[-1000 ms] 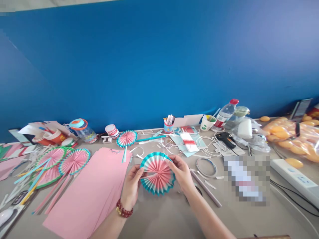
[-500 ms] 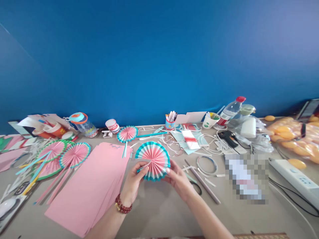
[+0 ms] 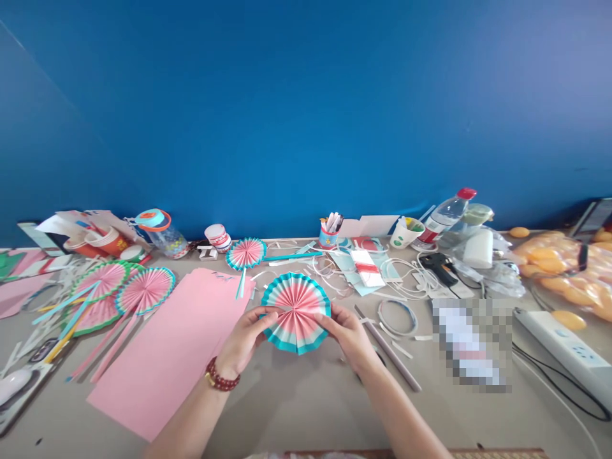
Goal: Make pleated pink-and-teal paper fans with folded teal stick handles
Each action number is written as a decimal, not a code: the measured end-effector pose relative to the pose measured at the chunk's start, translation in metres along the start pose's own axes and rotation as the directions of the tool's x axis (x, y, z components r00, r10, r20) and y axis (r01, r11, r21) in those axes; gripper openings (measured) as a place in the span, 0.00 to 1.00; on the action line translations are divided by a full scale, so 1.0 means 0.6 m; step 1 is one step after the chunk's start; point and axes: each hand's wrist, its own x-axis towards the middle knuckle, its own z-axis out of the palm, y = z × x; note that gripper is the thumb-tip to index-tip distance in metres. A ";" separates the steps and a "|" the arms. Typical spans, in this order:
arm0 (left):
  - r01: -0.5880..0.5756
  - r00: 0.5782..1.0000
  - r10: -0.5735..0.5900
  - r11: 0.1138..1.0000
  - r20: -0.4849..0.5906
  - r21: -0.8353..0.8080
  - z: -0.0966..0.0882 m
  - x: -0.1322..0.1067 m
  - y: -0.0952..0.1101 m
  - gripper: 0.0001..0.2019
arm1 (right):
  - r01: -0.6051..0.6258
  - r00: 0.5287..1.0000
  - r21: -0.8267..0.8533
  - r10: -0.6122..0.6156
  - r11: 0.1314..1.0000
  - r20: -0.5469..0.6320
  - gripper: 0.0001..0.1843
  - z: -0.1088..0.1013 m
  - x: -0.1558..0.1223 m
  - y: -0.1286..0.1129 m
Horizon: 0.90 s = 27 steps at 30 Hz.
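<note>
Because thin pleats could spring or crumple, the fan [image 3: 296, 303] is presumably pinched at opposite edges, left hand [image 3: 248, 331] and right hand [image 3: 349, 333] each closed on it between thumb and fingers, its crisp pink, white and teal disc held over the table [image 3: 306, 408]. Beside the arms, smooth pink sheets [image 3: 172, 344] lie flat on the left, perhaps against creasing, and a slim, straight rod [image 3: 394, 357] lies on the right. Farther back, a small cup [image 3: 327, 240] holds thin sticks [image 3: 333, 222] upright, likely for easy reach, before the plain blue wall [image 3: 306, 127].
</note>
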 end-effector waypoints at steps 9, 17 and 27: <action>0.015 0.981 -0.036 0.994 0.191 0.110 -0.026 -0.002 0.010 0.17 | 0.035 0.999 -0.054 -0.035 0.998 0.000 0.23 -0.010 -0.006 -0.018; -0.068 0.989 0.037 0.972 0.140 0.225 -0.033 -0.014 -0.006 0.18 | 0.005 1.000 -0.031 -0.006 1.000 -0.014 0.22 -0.018 -0.012 -0.016; -0.108 0.986 0.105 0.994 0.132 0.012 -0.030 -0.030 -0.024 0.20 | 0.017 1.000 -0.023 -0.018 1.000 -0.025 0.22 -0.012 -0.014 -0.018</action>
